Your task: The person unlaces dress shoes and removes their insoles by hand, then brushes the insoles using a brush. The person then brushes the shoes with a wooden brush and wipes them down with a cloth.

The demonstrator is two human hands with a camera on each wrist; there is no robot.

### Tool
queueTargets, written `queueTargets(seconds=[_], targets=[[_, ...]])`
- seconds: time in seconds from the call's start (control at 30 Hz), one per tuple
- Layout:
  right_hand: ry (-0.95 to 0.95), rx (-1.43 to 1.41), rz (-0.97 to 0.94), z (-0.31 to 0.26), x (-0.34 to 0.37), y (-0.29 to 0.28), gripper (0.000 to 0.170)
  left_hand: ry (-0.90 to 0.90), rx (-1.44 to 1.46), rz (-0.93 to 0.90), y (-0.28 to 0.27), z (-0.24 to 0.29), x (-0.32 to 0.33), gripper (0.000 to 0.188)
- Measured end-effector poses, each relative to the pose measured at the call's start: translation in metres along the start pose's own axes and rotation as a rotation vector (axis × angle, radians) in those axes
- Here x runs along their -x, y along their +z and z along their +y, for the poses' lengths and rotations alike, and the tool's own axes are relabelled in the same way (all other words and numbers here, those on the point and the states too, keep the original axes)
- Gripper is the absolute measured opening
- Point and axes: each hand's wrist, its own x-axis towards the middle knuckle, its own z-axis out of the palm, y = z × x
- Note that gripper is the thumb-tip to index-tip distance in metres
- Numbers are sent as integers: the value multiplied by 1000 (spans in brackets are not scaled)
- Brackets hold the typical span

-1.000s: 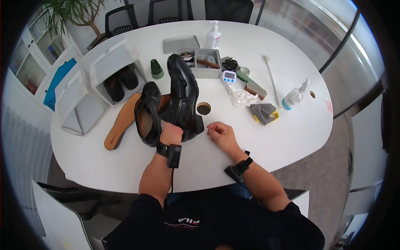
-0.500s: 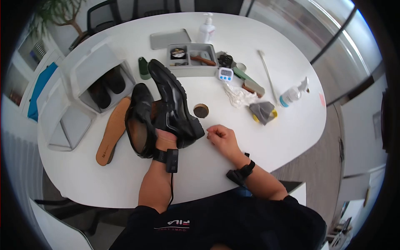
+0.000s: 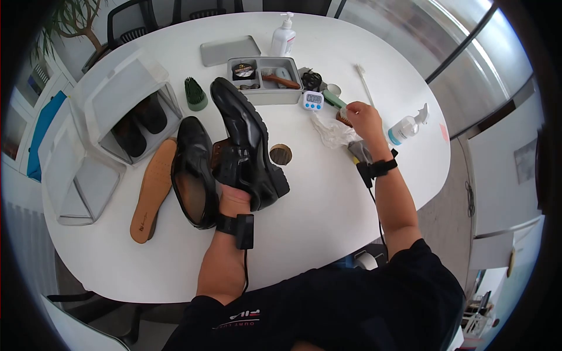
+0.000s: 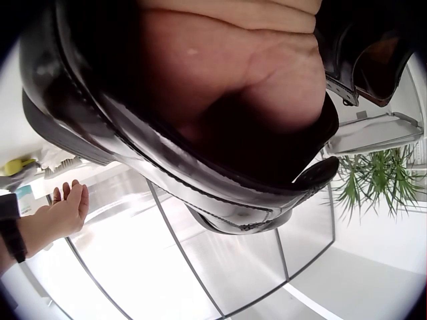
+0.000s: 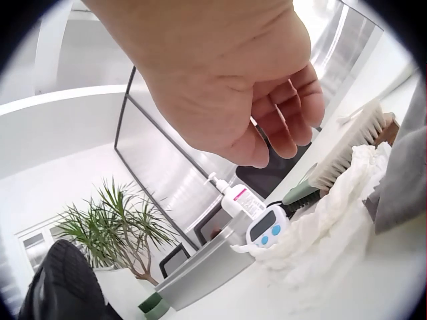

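Note:
A shiny black leather shoe (image 3: 244, 137) is tilted, toe up, on my left hand (image 4: 233, 63), which is pushed into its opening. The fingers are hidden inside the shoe. Its mate, another black shoe (image 3: 195, 158), lies just left of it. Over on the right, my right hand (image 3: 364, 120) hovers with loosely bent fingers and nothing in them. Beneath it are a green-handled brush with pale bristles (image 5: 350, 143) and a crumpled white cloth (image 3: 332, 132). A grey cloth (image 3: 361, 151) lies close to that wrist.
Left stand translucent boxes (image 3: 96, 137), one holding dark shoes, and a tan insole (image 3: 153, 196). Farther back are a green brush (image 3: 195, 96), a grey tray (image 3: 281, 96), a timer (image 3: 313, 100) and a pump bottle (image 3: 283, 41). A spray bottle (image 3: 405, 130) is at right.
My right hand has moved from beside the shoe's heel to the right and away from me, over the brush. The left hand keeps the shoe raised. The head view has shifted.

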Motion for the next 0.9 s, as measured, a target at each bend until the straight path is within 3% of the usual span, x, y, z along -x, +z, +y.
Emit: queueTargets(seconds=[0.03,0.1,0.23,0.3,0.43,0.5,0.53,0.6,0.7,0.77,0.83,0.87,0.9], targets=[[2,1,-3,4,-7,2,24,-3,0,-3,2,-3,1,43],[154,115,-99,15,-19,6,26,-98,325,-53,10,-15,4,44],[135,194,-147,21,-37,17,30,-5,250,-103,13,-26,6,46],[135,189,-172,3,-44,18,34,-430,2097,-157,5,-13,3,48],[65,267,-213,18,-70,47,37,-486,2122,-145,1,-7,-2,47],[89,329,-271,23,-79,58,40,-281,2079,-158,4,-3,-1,45],[84,318,-252,22,-79,57,39,-271,2080,-146,-1,8,-3,45],[93,281,-233,21,-78,52,40,-717,1882,80,-11,27,-3,34],[88,219,-152,14,-66,35,44,-711,1864,119,-3,17,-3,32],[9,-122,29,-4,-42,10,42,-653,1854,124,1,10,-3,32],[49,-684,-29,-21,-11,-1,37,-607,1840,106,3,14,-4,32],[189,-1102,-167,-40,8,-11,34,-623,1847,104,-1,22,-6,32],[232,-1287,-254,-59,26,-20,37,-638,1852,104,-6,30,-8,32]])
